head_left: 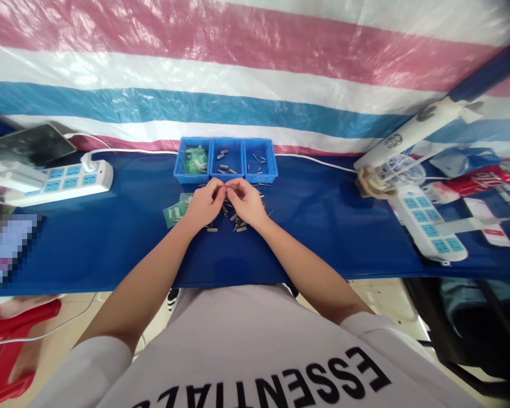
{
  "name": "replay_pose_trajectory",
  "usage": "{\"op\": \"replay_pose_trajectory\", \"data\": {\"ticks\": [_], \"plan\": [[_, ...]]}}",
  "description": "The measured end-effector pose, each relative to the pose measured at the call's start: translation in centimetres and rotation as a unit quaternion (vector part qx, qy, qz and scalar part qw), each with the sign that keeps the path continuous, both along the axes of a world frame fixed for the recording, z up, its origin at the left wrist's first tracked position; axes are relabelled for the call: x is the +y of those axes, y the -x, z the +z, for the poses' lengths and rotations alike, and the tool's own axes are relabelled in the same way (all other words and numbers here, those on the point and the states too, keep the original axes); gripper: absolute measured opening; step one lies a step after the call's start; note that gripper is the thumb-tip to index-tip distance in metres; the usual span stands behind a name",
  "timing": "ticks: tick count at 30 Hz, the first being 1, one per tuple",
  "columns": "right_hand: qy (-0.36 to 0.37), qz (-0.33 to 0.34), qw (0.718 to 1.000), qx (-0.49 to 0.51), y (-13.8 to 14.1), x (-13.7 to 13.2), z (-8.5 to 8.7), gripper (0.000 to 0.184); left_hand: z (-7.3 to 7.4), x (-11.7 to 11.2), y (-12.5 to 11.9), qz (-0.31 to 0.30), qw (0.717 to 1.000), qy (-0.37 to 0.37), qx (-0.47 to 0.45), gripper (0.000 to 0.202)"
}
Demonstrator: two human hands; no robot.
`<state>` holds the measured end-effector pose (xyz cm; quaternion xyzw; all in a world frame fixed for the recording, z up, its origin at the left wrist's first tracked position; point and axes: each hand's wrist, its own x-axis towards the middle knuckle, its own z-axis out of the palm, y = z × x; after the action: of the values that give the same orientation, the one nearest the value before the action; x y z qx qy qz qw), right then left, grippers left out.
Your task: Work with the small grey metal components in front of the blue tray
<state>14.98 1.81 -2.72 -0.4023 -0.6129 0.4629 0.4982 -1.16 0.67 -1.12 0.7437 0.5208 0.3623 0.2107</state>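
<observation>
A tiny part [225, 187], too small to identify, sits pinched between the fingertips of the left hand [204, 203] and right hand [246, 201], above loose metal pieces [238, 224] on the blue table [323, 226], just before three blue bins [225, 160].

White power strips [59, 182] [431, 225] flank the blue table [344, 226]; a tablet [28, 144], perhaps, lies far left.

A makeshift assembly workbench, probably in a small workshop, is showing here: a striped plastic tarp [255, 73] is hanging as the back wall, a blue cloth is covering the table [344, 226], three small blue parts bins [225, 160] are sitting at the back, and power strips [62, 180] are lying at both sides.
</observation>
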Motion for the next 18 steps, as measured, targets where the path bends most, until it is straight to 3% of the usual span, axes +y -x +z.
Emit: {"op": "replay_pose_trajectory", "data": {"ticks": [18], "plan": [[0.006, 0.003, 1.0, -0.02, -0.17, -0.05, 0.33, 0.016, -0.14, 0.12, 0.09, -0.007, 1.0, 0.003, 0.001, 0.02]]}}
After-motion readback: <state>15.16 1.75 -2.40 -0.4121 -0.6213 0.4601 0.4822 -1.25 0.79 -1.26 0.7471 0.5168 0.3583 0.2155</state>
